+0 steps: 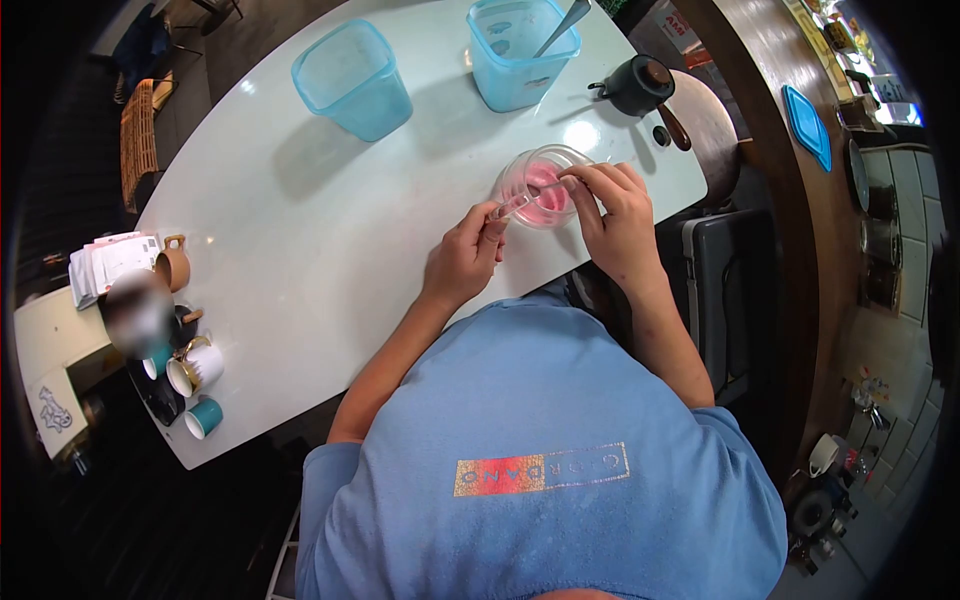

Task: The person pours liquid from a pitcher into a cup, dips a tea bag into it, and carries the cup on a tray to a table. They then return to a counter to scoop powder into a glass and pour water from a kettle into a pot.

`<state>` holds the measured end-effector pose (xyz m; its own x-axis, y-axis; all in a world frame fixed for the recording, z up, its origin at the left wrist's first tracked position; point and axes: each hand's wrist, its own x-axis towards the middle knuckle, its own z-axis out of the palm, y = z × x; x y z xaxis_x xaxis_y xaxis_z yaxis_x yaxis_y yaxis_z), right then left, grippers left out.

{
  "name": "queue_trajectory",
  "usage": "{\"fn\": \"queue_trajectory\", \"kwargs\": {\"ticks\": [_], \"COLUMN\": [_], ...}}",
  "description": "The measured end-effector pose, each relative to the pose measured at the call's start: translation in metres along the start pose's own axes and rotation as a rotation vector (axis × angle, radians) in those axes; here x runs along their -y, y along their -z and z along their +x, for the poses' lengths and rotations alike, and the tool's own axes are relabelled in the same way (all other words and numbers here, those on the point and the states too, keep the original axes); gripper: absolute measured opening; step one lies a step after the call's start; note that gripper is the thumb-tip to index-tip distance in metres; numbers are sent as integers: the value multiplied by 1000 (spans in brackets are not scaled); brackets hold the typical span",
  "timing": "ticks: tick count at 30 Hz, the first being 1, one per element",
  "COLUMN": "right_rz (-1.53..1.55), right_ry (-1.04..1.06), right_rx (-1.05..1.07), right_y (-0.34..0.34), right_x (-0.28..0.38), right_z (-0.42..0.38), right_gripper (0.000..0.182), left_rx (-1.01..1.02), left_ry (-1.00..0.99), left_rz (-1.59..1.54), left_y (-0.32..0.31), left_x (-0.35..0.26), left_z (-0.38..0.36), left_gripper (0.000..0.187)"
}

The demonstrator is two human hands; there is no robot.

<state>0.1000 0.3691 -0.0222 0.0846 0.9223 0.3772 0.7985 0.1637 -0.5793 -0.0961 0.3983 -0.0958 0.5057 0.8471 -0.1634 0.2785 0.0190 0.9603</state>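
Note:
A clear glass cup [522,163] with pink contents [548,200] sits near the table's front edge. My left hand [464,258] is closed around its clear handle [508,208] at the cup's left side. Over the right rim, my right hand [617,218] pinches a thin metal spoon [547,187], whose lower end dips into the pink contents. The fingers hide part of the spoon's upper end.
Two pale blue plastic tubs stand on the white table [300,260]: one [365,100] at far left, the other [510,75] holding a metal utensil [562,28]. A dark pot [638,86] is at right. Several cups, including a teal one [204,418], line the left edge.

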Motion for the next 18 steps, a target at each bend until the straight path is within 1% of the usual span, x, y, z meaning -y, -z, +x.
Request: {"fn": "queue_trajectory", "kwargs": {"ticks": [3, 4, 6, 8, 10, 12, 13, 15, 18], "right_rz": [-90, -88, -219, -207, -194, -36, -34, 17, -36], "right_ry": [-26, -35, -9, -4, 14, 15, 18, -26, -35], "right_rx": [47, 43, 1, -20, -39, -34, -35, 45, 62], "right_y": [9, 11, 13, 11, 7, 3, 3, 6, 8], "right_x": [2, 4, 7, 6, 3, -1, -1, 1, -1], "right_z": [0, 0, 1, 1, 2, 1, 0, -1, -2], "right_gripper": [13, 13, 13, 13, 12, 13, 13, 12, 11], "left_rx": [11, 6, 12, 3, 1, -9, -2, 1, -6], "left_ry": [31, 12, -11, -14, -13, -5, 5, 13, 16], "left_rz": [15, -8, -27, -86, -78, -72, -76, -78, -75], "left_y": [1, 0, -1, -2, -2, -2, -1, -1, -2], "left_x": [0, 1, 3, 6, 7, 6, 5, 3, 4], "left_z": [0, 0, 1, 1, 2, 0, 0, 0, 0], "left_gripper": [31, 30, 30, 30, 30, 30, 30, 30, 30]}}
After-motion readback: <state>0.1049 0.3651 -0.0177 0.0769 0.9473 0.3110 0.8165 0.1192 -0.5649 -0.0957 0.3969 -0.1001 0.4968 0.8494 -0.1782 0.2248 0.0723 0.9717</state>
